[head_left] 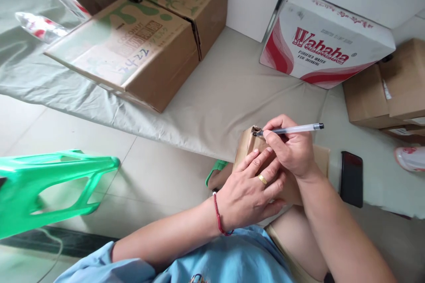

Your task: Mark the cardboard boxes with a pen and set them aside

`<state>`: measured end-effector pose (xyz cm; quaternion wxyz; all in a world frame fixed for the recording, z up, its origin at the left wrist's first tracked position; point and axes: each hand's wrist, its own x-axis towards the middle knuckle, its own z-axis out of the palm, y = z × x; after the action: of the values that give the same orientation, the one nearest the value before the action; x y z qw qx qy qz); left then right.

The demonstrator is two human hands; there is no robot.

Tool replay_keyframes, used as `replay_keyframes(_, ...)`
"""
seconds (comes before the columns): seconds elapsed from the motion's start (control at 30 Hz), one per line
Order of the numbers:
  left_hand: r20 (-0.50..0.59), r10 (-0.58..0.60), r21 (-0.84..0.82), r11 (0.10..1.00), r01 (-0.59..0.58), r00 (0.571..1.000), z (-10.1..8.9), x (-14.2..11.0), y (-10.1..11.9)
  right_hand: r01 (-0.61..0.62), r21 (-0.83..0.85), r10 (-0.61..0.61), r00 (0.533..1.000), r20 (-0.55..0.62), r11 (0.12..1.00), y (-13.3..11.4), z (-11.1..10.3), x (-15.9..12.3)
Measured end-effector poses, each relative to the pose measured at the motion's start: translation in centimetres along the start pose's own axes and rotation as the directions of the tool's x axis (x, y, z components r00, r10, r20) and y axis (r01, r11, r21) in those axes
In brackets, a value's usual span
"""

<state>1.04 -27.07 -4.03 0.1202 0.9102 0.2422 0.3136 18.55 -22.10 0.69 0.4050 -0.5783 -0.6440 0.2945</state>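
Note:
A small brown cardboard box (248,141) rests on my lap. My left hand (250,190) lies over its near side with the fingers pressed on it, holding it still; a ring is on one finger and a red cord is round the wrist. My right hand (292,148) grips a clear pen (295,129) in a pinch. The pen's tip touches the box's upper left corner. Most of the box is hidden under both hands.
A grey sheet (219,97) covers the floor ahead. On it stand two brown printed cartons (142,48), a white and red Wahaha carton (322,40) and plain brown boxes (388,88). A black phone (352,179) lies right of my hands. A green plastic stool (49,185) stands at left.

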Motion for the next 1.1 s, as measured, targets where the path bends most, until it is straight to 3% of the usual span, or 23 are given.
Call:
replay_keyframes(0.3, -0.014, 0.013, 0.013, 1.0, -0.013, 1.0, 0.41, -0.28, 0.0, 0.001, -0.067, -0.013, 0.984, -0.175, 0.998, -0.18, 0.35, -0.14)
replay_keyframes(0.5, 0.006, 0.017, 0.007, 1.0, -0.017, 1.0, 0.38, -0.33, -0.04, 0.003, -0.07, -0.007, 0.998, -0.059, 0.998, -0.29, 0.28, -0.05)
replay_keyframes(0.67, -0.035, 0.022, 0.029, 0.999, -0.021, 0.999, 0.37, -0.3, 0.02, -0.005, -0.074, -0.01, 0.981, -0.192, 0.997, -0.11, 0.25, -0.07)
replay_keyframes(0.83, -0.027, 0.021, 0.017, 1.0, -0.02, 0.999, 0.41, -0.36, 0.03, -0.002, -0.064, -0.007, 0.991, -0.136, 0.998, 0.19, 0.11, -0.06)
replay_keyframes(1.0, 0.006, 0.027, 0.012, 1.0, -0.027, 1.0, 0.48, -0.54, -0.02, -0.023, -0.065, 0.008, 0.975, -0.222, 0.998, 0.18, 0.18, -0.03)
replay_keyframes(1.1, 0.0, 0.03, 0.017, 0.999, -0.03, 1.0, 0.51, -0.57, -0.05, -0.017, -0.076, 0.002, 0.982, -0.189, 0.997, 0.2, 0.18, -0.01)
